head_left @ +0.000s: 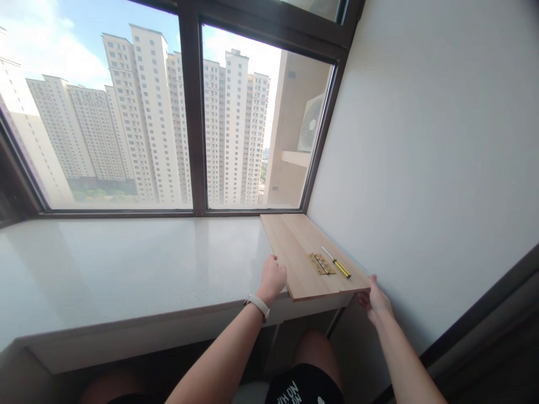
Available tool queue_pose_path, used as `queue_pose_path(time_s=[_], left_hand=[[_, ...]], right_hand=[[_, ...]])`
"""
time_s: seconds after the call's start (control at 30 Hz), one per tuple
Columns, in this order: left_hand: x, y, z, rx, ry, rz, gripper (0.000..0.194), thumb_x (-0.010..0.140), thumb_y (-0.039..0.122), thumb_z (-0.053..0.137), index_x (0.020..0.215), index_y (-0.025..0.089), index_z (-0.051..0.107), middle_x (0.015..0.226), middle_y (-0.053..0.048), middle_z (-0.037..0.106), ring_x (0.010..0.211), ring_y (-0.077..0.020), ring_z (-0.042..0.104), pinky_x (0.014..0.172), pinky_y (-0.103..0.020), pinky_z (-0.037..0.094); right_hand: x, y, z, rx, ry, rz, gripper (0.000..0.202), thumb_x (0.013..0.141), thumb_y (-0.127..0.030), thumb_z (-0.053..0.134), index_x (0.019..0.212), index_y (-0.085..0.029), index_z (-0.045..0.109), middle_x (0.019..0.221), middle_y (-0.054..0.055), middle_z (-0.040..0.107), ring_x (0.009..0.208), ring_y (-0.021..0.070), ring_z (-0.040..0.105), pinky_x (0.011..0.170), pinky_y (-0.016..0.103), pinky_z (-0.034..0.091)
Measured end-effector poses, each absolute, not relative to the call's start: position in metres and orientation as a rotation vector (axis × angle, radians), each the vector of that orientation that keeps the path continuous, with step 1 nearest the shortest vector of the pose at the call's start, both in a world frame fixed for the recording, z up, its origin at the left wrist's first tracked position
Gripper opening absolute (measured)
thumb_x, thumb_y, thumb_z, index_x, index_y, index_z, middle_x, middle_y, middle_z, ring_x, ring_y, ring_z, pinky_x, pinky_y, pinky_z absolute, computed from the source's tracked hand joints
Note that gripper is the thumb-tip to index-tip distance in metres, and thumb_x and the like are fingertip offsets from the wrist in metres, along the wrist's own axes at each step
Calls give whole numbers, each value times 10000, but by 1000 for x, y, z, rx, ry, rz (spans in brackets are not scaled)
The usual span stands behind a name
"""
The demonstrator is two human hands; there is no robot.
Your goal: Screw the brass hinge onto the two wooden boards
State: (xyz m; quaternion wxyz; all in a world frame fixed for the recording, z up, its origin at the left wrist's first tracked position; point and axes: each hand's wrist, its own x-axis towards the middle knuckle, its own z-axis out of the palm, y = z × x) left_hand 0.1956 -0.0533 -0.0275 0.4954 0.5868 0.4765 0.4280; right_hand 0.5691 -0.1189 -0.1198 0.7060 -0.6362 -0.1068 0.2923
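A light wooden board [290,247] lies at the right end of the white windowsill counter, its front edge jutting slightly past the counter's edge. My left hand [273,278], with a pale band on its wrist, is closed at the board's left edge, fingers curled against it. At the front right corner, my right hand [376,300] grips the board, thumb on top and fingers underneath. On the board rest a yellow-brown patterned panel [321,264], resembling a circuit board, and a screwdriver [342,268] with a yellow and black handle, its shaft pointing towards the window.
The glossy white counter [138,269] runs leftward below dark window frames [196,112]. A white wall [421,140] rises close along the board's right side. Below the counter are my legs [314,350] and a dark recess.
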Motion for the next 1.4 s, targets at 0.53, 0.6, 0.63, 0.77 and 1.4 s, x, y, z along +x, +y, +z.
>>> queue_pose_path(time_s=[0.53,0.6,0.63,0.77,1.4], left_hand=[[194,-152,-108,970,865,977,478,803,510,706,1050,183,461,926,-112,680,907,-219,664,734,-282,486],[199,-147,-98,961,818,1019,441,826,448,697,1048,195,412,937,-109,682,922,-208,658,772,-278,487],[202,-144,-94,964,788,1044,435,836,414,692,1068,197,395,959,-111,683,932,-202,655,791,-275,486],[214,-134,-84,911,714,1102,487,856,323,661,1196,189,339,935,-93,678,897,-189,656,790,-273,495],[199,-107,-24,716,521,1118,1003,711,137,710,1574,166,200,995,-108,700,891,-202,670,797,-306,539]], right_hand=[[508,-181,-182,-1342,-292,654,557,725,-620,719,1062,-228,513,805,29,718,638,213,711,492,279,564],[522,-166,-150,-1326,-376,639,586,738,-619,715,1121,-220,521,810,28,712,643,213,712,520,290,580],[529,-158,-136,-1320,-394,639,578,749,-615,709,1131,-223,524,788,19,702,615,204,701,518,295,580],[550,-134,-101,-1303,-436,670,501,731,-469,786,1084,-218,534,751,-16,658,559,170,664,556,313,598],[567,-122,-47,-1251,-604,847,413,747,-118,720,1143,-230,687,985,34,736,654,155,705,586,231,615]])
